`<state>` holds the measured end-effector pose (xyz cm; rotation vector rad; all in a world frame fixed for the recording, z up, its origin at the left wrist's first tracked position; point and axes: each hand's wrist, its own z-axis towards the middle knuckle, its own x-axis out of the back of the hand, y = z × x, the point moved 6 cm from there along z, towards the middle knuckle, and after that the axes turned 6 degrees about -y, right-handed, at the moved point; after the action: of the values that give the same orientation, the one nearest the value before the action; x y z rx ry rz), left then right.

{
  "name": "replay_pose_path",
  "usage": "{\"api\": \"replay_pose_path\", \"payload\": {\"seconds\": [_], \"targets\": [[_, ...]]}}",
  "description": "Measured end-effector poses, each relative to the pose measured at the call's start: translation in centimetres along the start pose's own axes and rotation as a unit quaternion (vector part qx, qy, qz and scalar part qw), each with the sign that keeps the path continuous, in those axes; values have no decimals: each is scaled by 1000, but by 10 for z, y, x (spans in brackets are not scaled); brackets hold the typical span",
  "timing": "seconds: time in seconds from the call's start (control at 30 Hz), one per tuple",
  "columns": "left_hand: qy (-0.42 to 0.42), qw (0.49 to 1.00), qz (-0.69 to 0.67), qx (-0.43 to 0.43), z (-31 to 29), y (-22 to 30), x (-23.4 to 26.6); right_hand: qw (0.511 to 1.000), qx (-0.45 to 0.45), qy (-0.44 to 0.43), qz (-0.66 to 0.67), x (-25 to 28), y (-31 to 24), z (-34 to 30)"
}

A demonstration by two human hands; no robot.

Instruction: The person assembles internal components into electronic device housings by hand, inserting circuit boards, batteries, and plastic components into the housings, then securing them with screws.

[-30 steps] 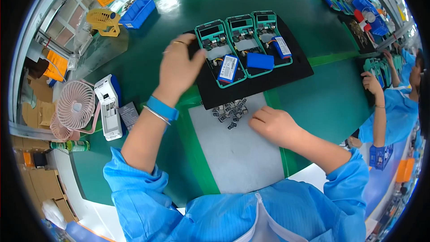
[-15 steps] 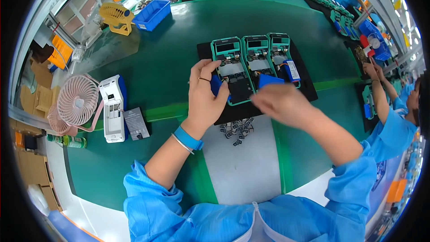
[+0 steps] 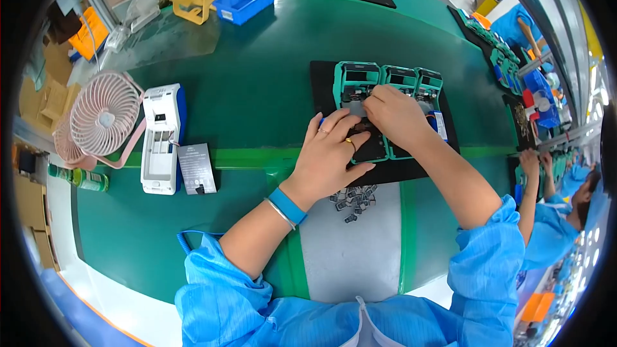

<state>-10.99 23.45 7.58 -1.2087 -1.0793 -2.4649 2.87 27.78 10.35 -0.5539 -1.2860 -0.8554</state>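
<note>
Green housing (image 3: 361, 77): we judge interior handwork underway. Left hand (image 3: 328, 157) splayed, right hand (image 3: 395, 112) bunched; we cannot tell what either holds. Next move calls for steady bracing.

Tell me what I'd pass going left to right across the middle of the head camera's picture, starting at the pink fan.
Pink fan, white-and-blue case, flat grey block, the person's left fingers, the right fingers, blue pack with a white label.
</note>
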Motion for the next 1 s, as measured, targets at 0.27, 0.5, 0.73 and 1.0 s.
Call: {"api": "replay_pose_path", "payload": {"seconds": [0.27,0.5,0.73,1.0], "targets": [[-1,1000,9,3,-4,-1,-1,995,33,-26,-87,0,-5,10],[-23,999,38,-11,-1,4,3,992,-24,-48,-113,4,-6,18],[1,995,90,-38,1,0,11,982,-63,17,178,40,-56,-44],[-67,993,84,-44,6,-12,21,959,-28,-35,281,20,-125,-111]]}}
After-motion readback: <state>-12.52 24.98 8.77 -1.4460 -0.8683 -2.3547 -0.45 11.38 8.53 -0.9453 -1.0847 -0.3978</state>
